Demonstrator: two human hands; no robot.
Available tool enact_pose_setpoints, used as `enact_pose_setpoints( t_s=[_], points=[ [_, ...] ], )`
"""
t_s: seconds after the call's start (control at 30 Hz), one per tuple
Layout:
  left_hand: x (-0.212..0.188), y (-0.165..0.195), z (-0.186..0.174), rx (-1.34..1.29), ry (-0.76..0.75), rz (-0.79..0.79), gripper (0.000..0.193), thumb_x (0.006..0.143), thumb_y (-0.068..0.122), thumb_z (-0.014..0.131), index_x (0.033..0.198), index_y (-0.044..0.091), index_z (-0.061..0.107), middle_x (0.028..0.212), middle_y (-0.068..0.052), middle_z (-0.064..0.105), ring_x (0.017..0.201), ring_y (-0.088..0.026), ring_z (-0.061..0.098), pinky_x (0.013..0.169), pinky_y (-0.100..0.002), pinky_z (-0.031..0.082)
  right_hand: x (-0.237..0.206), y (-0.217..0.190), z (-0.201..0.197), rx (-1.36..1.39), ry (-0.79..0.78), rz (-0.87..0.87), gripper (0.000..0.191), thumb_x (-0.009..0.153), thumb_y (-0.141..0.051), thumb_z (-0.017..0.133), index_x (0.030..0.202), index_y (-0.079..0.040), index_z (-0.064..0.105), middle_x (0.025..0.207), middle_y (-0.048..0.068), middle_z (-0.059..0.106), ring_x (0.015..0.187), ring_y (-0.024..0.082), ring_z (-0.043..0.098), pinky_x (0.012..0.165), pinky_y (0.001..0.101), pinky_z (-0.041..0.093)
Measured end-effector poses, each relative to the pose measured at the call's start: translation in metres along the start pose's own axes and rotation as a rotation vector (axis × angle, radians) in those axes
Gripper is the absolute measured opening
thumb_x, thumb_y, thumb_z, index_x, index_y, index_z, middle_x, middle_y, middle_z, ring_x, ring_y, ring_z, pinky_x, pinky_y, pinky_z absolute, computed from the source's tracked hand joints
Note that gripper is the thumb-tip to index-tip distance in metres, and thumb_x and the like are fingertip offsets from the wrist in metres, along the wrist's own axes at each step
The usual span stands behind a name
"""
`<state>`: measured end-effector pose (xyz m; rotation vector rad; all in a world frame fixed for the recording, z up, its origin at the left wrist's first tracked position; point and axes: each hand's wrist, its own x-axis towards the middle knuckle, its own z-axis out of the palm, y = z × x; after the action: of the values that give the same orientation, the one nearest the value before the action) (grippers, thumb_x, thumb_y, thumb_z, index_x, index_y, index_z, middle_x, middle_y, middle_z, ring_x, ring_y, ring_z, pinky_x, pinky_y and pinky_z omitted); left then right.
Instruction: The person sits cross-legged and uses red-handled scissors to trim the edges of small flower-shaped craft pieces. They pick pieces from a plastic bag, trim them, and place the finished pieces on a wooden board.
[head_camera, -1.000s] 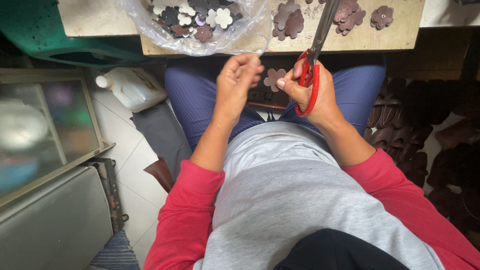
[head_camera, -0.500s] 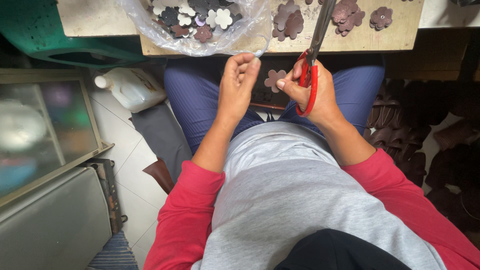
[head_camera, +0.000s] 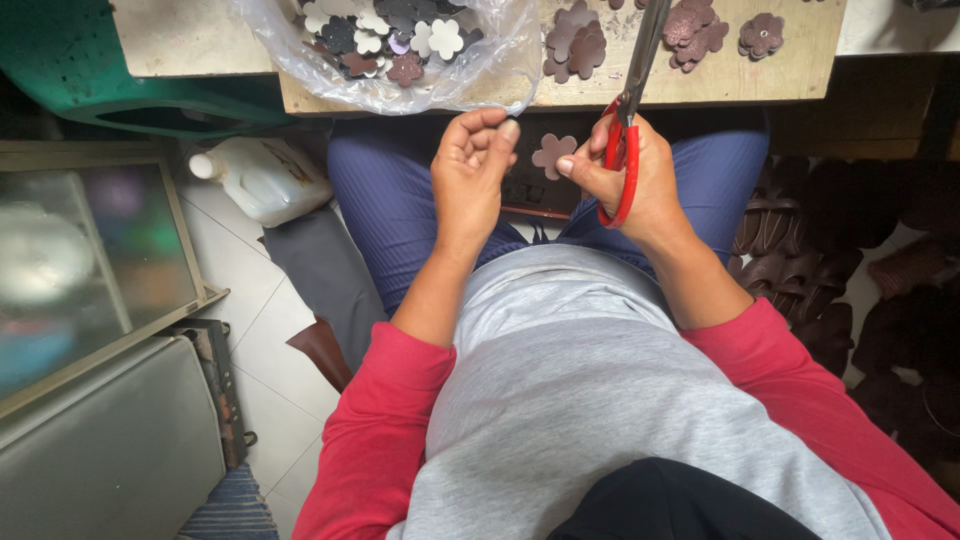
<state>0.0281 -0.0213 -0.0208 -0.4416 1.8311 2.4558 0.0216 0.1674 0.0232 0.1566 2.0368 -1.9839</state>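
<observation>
A right hand (head_camera: 640, 175) grips red-handled scissors (head_camera: 625, 150), blades pointing up over the board (head_camera: 800, 70); the left hand (head_camera: 475, 165) pinches its fingertips together above the lap. A clear bag (head_camera: 480, 75) of flower cutouts lies above; a white jug (head_camera: 265, 175) stands at left.

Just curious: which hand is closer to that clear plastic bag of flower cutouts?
The left hand: its fingertips are just under the plastic bag's edge. The right hand, with the red scissors in its grip, sits farther right, below the board.
</observation>
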Motion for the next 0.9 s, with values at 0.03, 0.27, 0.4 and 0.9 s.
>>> enact_pose_setpoints(
  t_s=[0.03,0.27,0.4,0.9],
  points=[
    [0.001,0.002,-0.002,0.026,-0.036,0.021,0.028,0.105,0.014,0.069,0.129,0.002,0.062,0.106,-0.007,0.072,0.09,-0.009,0.067,0.084,-0.024,0.057,0.0,-0.001,-0.002,-0.025,0.003,-0.008,0.035,0.088,0.001,0.082,0.096,-0.009,0.049,0.084,0.004,0.066,0.075,0.007,0.063,0.066,0.0216,0.052],
    [-0.002,0.001,0.003,0.113,-0.326,-0.063,0.021,0.101,0.006,0.07,0.121,-0.001,0.073,0.107,-0.01,0.077,0.094,-0.011,0.072,0.088,-0.026,0.059,-0.004,-0.002,-0.007,-0.017,-0.142,-0.025,0.034,0.086,0.002,0.081,0.096,-0.008,0.05,0.086,0.004,0.066,0.08,0.007,0.065,0.071,0.0229,0.054],
    [0.004,-0.005,0.001,-0.096,-0.138,0.015,0.017,0.099,0.0,0.069,0.116,-0.003,0.069,0.104,-0.01,0.076,0.092,-0.012,0.073,0.085,-0.025,0.059,-0.005,0.0,-0.008,-0.077,-0.099,0.072,0.035,0.086,0.0,0.084,0.094,-0.007,0.051,0.08,0.007,0.063,0.071,0.01,0.062,0.064,0.0253,0.052],
    [-0.002,-0.011,0.004,-0.155,-0.125,0.013,0.019,0.101,0.0,0.067,0.12,-0.004,0.067,0.107,-0.011,0.075,0.091,-0.011,0.072,0.084,-0.023,0.058,0.003,-0.004,-0.004,-0.089,0.184,0.043,0.029,0.096,0.001,0.077,0.099,-0.005,0.049,0.081,0.014,0.058,0.065,0.022,0.056,0.056,0.0291,0.048]
  ],
)
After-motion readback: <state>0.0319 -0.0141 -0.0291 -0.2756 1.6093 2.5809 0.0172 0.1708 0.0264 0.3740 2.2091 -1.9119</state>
